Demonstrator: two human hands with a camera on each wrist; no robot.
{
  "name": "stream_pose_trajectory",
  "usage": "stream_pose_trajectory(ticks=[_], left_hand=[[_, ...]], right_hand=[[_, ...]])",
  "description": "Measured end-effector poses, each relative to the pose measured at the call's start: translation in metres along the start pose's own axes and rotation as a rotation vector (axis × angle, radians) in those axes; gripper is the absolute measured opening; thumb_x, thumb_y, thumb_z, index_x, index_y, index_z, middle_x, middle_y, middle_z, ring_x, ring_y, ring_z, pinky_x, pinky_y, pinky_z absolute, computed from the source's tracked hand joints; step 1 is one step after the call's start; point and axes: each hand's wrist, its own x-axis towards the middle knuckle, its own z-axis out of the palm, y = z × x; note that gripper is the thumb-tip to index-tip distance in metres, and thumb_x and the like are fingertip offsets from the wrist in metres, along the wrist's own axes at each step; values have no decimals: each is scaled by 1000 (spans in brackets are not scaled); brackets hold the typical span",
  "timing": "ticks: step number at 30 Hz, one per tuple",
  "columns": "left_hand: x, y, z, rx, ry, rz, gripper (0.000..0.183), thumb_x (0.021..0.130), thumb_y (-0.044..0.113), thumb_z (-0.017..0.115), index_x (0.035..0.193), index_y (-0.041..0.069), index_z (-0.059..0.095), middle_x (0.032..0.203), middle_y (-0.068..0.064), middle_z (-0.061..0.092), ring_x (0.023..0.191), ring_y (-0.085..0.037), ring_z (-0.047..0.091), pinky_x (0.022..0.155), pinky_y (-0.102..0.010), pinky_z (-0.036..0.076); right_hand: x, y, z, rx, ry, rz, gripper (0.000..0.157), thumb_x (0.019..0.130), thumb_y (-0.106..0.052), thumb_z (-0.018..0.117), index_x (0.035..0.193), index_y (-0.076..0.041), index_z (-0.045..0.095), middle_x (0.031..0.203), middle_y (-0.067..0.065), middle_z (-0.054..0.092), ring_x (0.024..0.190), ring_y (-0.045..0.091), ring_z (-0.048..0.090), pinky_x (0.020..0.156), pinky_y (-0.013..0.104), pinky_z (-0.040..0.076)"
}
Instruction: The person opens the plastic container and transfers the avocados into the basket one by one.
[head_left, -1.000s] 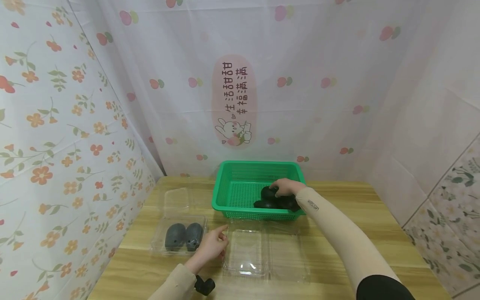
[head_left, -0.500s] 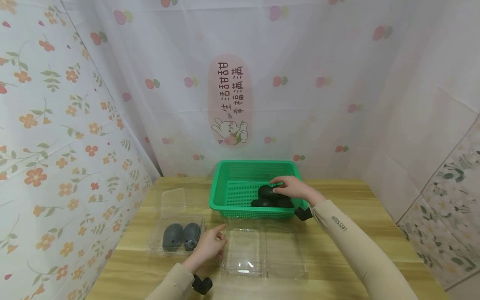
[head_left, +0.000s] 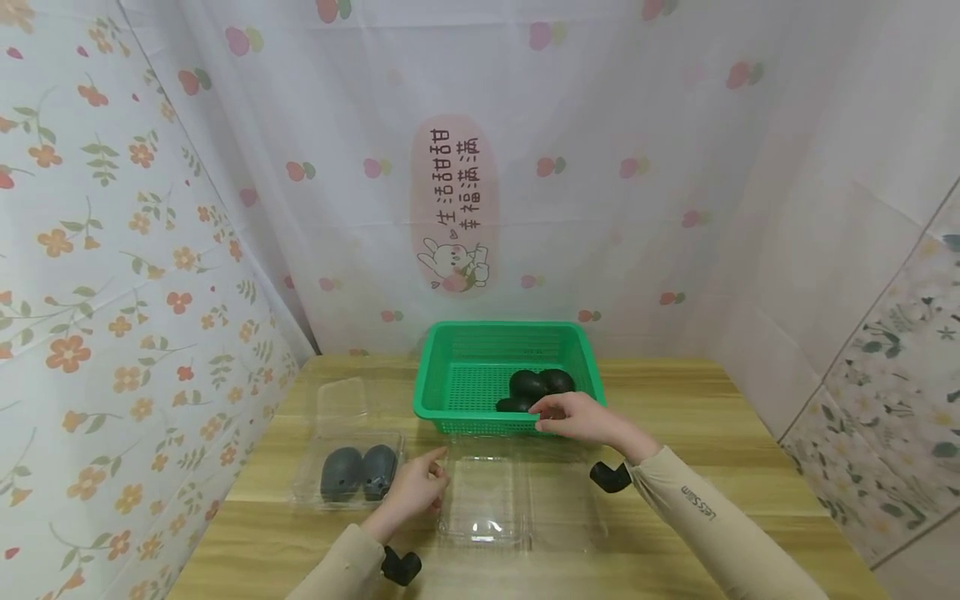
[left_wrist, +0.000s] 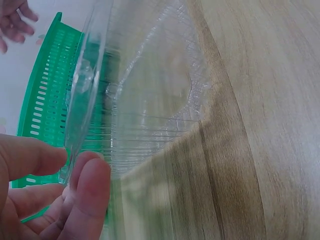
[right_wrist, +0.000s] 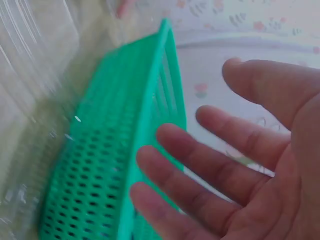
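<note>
My left hand (head_left: 415,492) pinches the rim of an open clear plastic clamshell box (left_wrist: 87,95) between thumb and fingers. In the head view this box (head_left: 483,500) lies on the table with its lid (head_left: 566,508) folded out to the right. Above the front rim of a green basket (head_left: 491,425) is my right hand (head_left: 581,417), its fingers spread and holding nothing in the right wrist view. Several dark avocados (head_left: 528,385) lie in the basket's right part, partly hidden by that hand and the rim.
Left of my left hand stands another open clamshell box (head_left: 307,492) with two dark avocados (head_left: 342,473) in it; its lid (head_left: 343,402) leans back behind. A patterned curtain (head_left: 600,208) hangs behind the wooden table (head_left: 675,500), with another cloth (head_left: 142,292) along the left.
My right hand has drawn back from the avocados toward the basket's front rim and is lower in the head view, exposing more of them. My left hand stays at the clamshell box.
</note>
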Motion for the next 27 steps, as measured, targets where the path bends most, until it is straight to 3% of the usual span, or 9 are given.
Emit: stream_pose_trajectory(ticks=[5,11,17,21,27], left_hand=[[-1,-1,0,-2,-5,0,52,90,-1,56,140,-10,43,81,-4,58,48,-13,55,43,-30,53],[-2,-1,0,-10,7,2,54,89,-1,58,140,-9,42,83,-5,59,48,-13,56,44,-32,53],[-1,-1,0,7,25,17,56,88,0,60,140,-9,42,86,-6,58,48,-13,56,44,-28,52],[-1,-2,1,15,21,8,58,87,3,60,141,-8,42,92,-8,58,48,-11,56,44,-27,52],[-4,0,4,26,23,1,62,85,4,63,142,-7,41,110,-23,58,49,-13,56,44,-29,53]], right_hand=[[-10,5,31,-38,-15,16,34,93,-26,65,116,-1,67,101,10,70,90,25,67,73,35,56],[-15,7,69,93,57,209,47,89,-24,69,121,8,58,63,10,60,55,30,62,44,33,52],[-9,11,93,154,156,308,58,87,-30,71,124,9,50,60,12,61,47,26,60,41,37,53],[-9,12,100,147,170,347,59,86,-29,72,124,10,49,56,11,61,44,25,60,39,38,52],[-7,12,105,123,180,367,60,84,-31,73,119,12,51,54,9,62,40,20,58,37,36,51]])
